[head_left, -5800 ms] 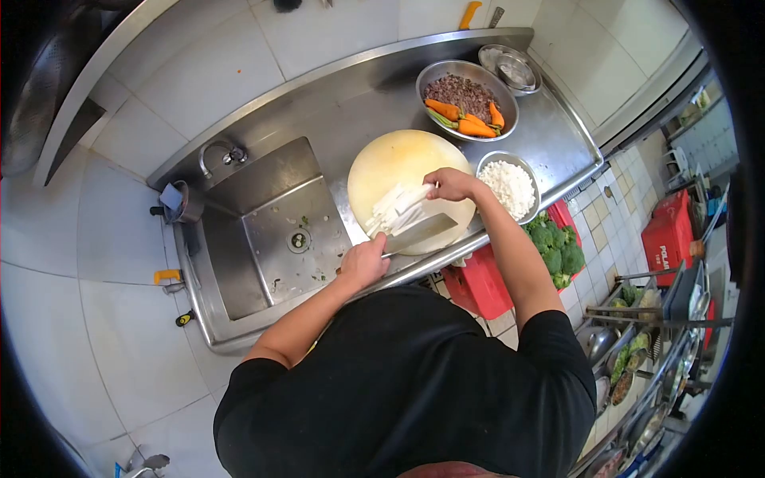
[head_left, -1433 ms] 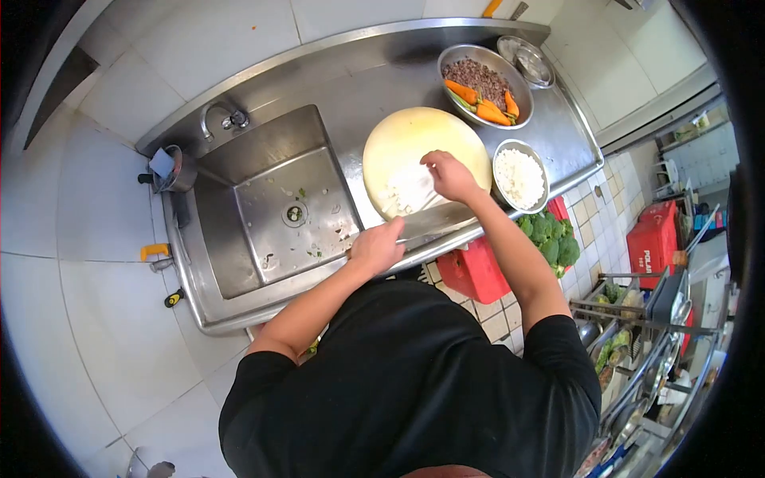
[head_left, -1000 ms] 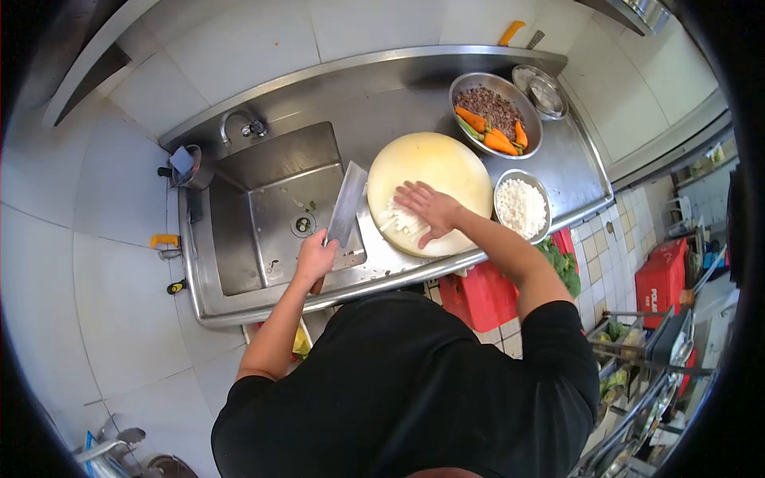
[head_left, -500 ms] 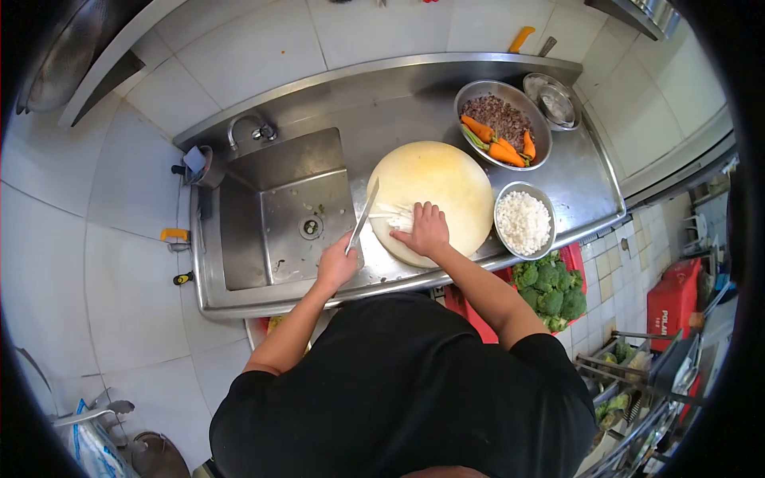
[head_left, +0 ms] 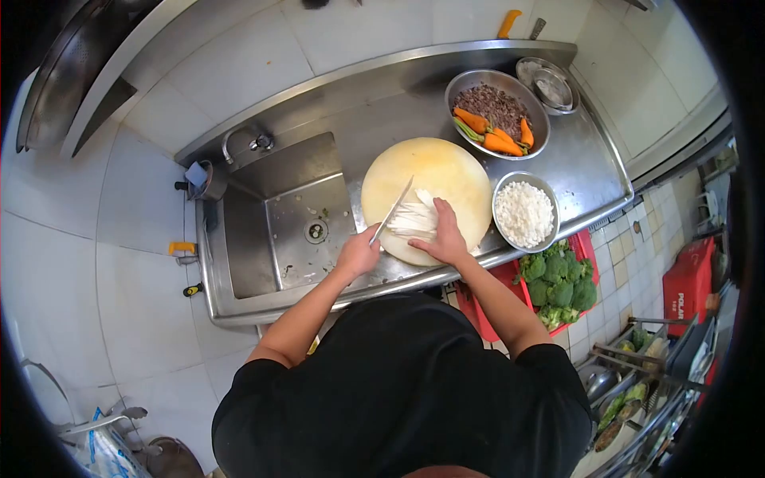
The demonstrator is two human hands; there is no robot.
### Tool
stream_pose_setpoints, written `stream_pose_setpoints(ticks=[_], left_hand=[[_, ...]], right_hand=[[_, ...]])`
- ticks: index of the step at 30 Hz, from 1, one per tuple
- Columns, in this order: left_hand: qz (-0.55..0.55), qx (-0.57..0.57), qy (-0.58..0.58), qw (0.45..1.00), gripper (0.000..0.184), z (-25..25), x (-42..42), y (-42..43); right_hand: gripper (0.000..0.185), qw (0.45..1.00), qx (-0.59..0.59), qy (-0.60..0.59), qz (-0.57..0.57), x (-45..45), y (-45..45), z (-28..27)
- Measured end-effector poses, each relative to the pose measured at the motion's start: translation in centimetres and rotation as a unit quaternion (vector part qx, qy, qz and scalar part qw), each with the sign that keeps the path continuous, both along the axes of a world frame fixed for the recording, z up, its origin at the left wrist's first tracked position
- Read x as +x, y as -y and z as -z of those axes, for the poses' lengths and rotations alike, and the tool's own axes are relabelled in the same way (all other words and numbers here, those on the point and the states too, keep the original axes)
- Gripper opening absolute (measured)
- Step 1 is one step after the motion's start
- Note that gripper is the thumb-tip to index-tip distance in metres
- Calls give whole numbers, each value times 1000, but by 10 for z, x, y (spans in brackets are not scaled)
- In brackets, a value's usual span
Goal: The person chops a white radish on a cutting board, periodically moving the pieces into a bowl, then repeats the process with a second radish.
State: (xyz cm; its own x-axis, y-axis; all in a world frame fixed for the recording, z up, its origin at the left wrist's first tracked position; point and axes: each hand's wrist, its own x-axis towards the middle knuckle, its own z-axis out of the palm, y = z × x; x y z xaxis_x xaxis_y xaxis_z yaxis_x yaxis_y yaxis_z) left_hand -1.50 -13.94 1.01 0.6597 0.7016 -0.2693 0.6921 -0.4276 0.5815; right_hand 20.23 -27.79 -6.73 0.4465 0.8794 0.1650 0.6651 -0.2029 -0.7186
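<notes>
My left hand [head_left: 358, 255] is closed round the handle of a knife [head_left: 394, 209], its blade slanting up and away over the round cutting board [head_left: 426, 155]. Long white vegetable strips [head_left: 413, 221] lie in a loose bundle just right of the blade. Against the right end of that bundle, my right hand [head_left: 449, 236] holds the strips, thumb on the near side and fingers on the far side. To the right of the board stands a metal bowl of small white diced pieces [head_left: 523, 213].
Behind that bowl, a larger steel bowl [head_left: 545, 135] holds carrots [head_left: 500, 143] and brownish chopped food. Nested strainers [head_left: 553, 85] sit in the back corner. The sink [head_left: 307, 187] with its tap is at left. Below the counter edge, broccoli [head_left: 562, 280] fills a red crate.
The knife and my left hand have shifted right and inward over the board. The white strips are spread wider, and my right hand has moved slightly right. The camera view has tilted a little.
</notes>
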Motion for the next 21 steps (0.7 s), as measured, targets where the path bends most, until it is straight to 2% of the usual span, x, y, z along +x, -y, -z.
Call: stream_pose_setpoints(ticks=[2, 5, 8, 11, 15, 18, 21], left_hand=[[-9, 3, 29, 1000, 51, 4, -1, -5], [-67, 13, -4, 998, 49, -7, 2, -8], [-44, 36, -58, 997, 50, -13, 3, -6], [15, 48, -71, 996, 50, -15, 7, -3], [21, 50, -64, 996, 50, -17, 7, -8], [1, 53, -77, 996, 51, -26, -1, -7], [27, 72, -86, 993, 51, -7, -12, -4]], right_hand=[[126, 999, 20, -34, 13, -6, -13, 5], [130, 997, -27, 75, 23, -8, -22, -11], [135, 984, -130, 122, -3, -2, -32, -36], [136, 976, -168, 103, -93, 8, -49, -33], [112, 973, -159, 93, -139, 2, -46, -28], [99, 978, -86, 181, -65, -18, -31, -12], [98, 974, -103, 199, -20, -26, -28, -9]])
